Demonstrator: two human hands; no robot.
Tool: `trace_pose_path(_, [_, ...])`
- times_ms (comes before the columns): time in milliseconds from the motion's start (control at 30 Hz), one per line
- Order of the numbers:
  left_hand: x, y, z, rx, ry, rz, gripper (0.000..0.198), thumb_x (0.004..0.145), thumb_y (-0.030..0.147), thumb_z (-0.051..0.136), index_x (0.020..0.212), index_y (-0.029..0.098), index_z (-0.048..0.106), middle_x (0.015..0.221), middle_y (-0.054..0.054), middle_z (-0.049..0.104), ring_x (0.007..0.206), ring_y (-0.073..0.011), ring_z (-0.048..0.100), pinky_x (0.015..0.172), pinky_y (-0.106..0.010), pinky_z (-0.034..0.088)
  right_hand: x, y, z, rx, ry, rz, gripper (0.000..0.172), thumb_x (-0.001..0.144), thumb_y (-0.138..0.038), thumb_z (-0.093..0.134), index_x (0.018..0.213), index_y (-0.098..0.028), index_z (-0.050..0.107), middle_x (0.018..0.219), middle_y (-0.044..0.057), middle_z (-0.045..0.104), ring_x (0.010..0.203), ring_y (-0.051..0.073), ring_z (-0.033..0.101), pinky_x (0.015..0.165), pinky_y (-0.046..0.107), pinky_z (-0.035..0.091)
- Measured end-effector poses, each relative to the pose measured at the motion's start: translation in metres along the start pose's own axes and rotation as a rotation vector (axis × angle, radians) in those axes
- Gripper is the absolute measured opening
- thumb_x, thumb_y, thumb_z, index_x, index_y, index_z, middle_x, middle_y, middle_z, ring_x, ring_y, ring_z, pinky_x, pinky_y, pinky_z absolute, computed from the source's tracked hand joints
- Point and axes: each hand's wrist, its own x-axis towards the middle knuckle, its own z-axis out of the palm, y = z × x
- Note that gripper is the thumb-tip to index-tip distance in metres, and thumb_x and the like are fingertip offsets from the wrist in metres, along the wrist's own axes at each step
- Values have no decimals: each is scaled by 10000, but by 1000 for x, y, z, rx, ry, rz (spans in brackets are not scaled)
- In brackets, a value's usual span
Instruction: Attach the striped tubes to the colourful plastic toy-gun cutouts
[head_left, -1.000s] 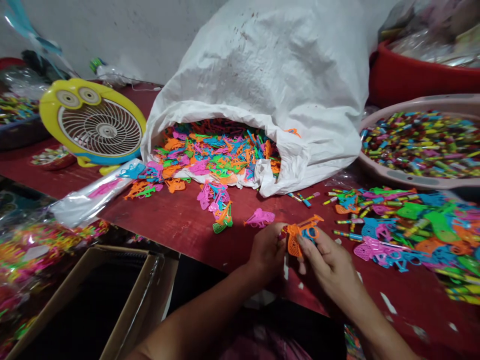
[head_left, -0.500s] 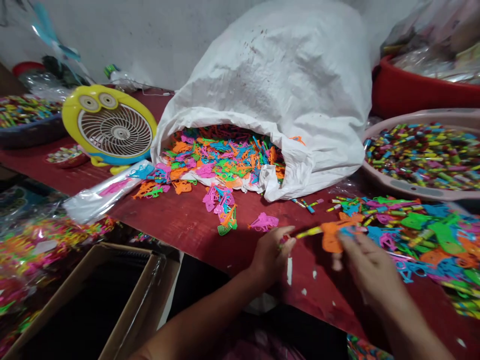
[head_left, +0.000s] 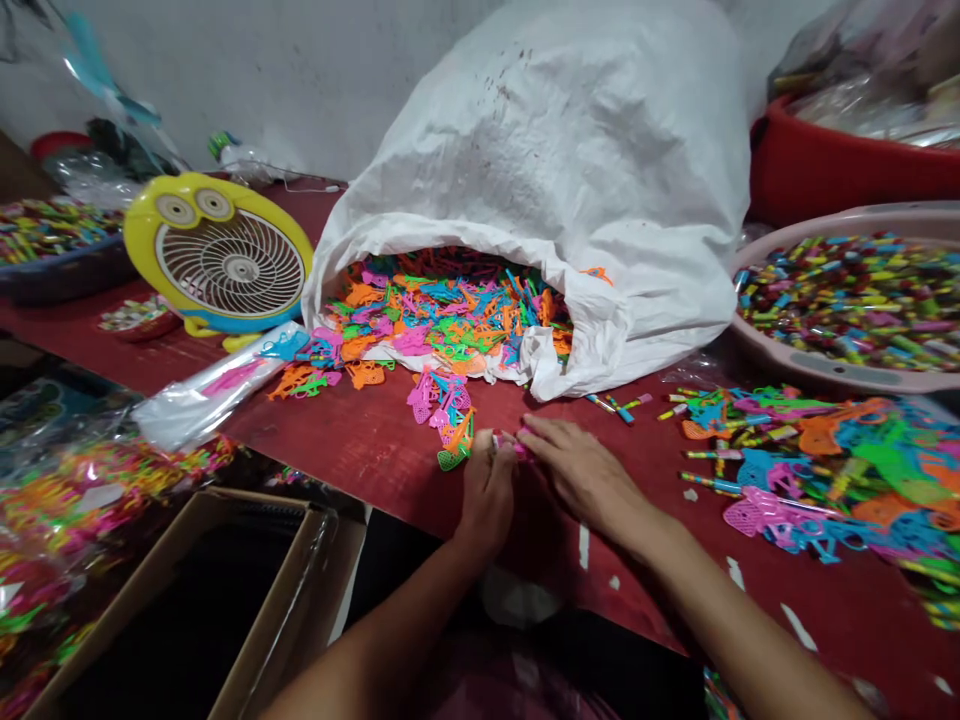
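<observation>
A small pink plastic piece (head_left: 508,444) sits pinched between the left hand (head_left: 487,492) and the right hand (head_left: 577,475), near the front edge of the red tabletop (head_left: 352,455). Most of it is hidden, so its exact shape cannot be told. The fingers (head_left: 544,430) of both hands are narrowly closed and meet at the tips around it. A tight pinch right at the fingertips suits a part this small, and working low over bare tabletop seems the surer way to keep it from slipping in among the loose pieces.

Just left of the hands lies a small heap of pink, orange and green plastic toy pistols (head_left: 446,420). Behind it, a white woven sack (head_left: 540,130) lies on its side, its mouth spilling more of these toys (head_left: 442,310) towards the tabletop's middle. A broad spread of toys and striped plastic tubes (head_left: 817,470) covers the right side, below a pale pink basin (head_left: 757,330) heaped with tubes. A red tub (head_left: 825,175) stands at the far right corner and a yellow cartoon-faced fan (head_left: 217,255) at the far left. An open cardboard box (head_left: 202,590) waits below the front edge.
</observation>
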Motion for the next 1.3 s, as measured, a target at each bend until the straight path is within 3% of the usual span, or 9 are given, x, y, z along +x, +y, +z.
trace_pose_path(133, [1,0,-1,19,-23,43,262,948,440,504,889,188,545,680,46,448,603,-105,401,581,-228,357,3,2,6,-111,-78,-48,444,883,-107,503,1311,-202,574,1219,133,623,1055,260,560,894,407,485])
trace_pose_path(300, [0,-4,0,24,-59,5,263,916,448,564,957,192,609,682,38,510,594,-108,458,577,-231,367,-39,20,-5,-264,-66,41,389,930,-169,466,1301,-100,557,1114,190,616,996,289,579,820,401,527])
trace_pose_path(433, [-1,-8,8,69,-129,10,255,930,422,547,875,182,613,739,9,599,635,-113,506,619,-233,392,-67,23,-5,-234,-71,31,396,956,-247,480,1336,-150,532,1162,160,607,1023,280,585,879,423,519])
trace_pose_path(633, [0,-11,30,58,-193,-54,275,939,437,515,937,179,608,636,22,604,568,-117,528,609,-233,405,-77,20,-6,-201,-41,94,415,887,-123,481,1294,-138,561,1055,146,640,952,277,600,809,391,519])
trace_pose_path(733, [0,-7,35,42,-206,-58,274,929,428,524,925,170,614,633,17,613,560,-118,539,619,-236,416,-79,30,-13,-74,58,204,292,945,-157,431,1187,-156,593,962,113,646,864,233,610,747,335,493])
trace_pose_path(800, [0,-4,38,55,-221,-44,283,925,424,528,846,166,612,612,19,597,559,-115,540,633,-236,420,-84,37,-17,46,129,299,204,986,-236,414,949,-179,605,811,64,614,728,191,584,666,297,456])
trace_pose_path(900, [-1,-3,46,79,-280,-45,278,919,409,529,819,164,613,569,35,562,533,-109,523,621,-230,414,-95,40,-16,153,192,413,313,994,-358,436,726,-209,501,675,12,530,610,161,518,590,280,392])
trace_pose_path(1067, [-6,-9,63,118,-408,-20,228,911,352,528,840,164,637,570,48,521,539,-101,488,588,-217,381,-107,31,-7,274,250,468,300,983,-407,450,785,-210,561,744,22,558,699,175,539,668,289,407])
trace_pose_path(1300, [-10,-11,62,36,-443,-22,228,893,333,569,1010,159,657,701,31,570,600,-97,495,617,-216,400,-109,12,-14,728,385,685,250,955,-450,514,903,-215,583,672,-16,565,590,144,531,558,243,431])
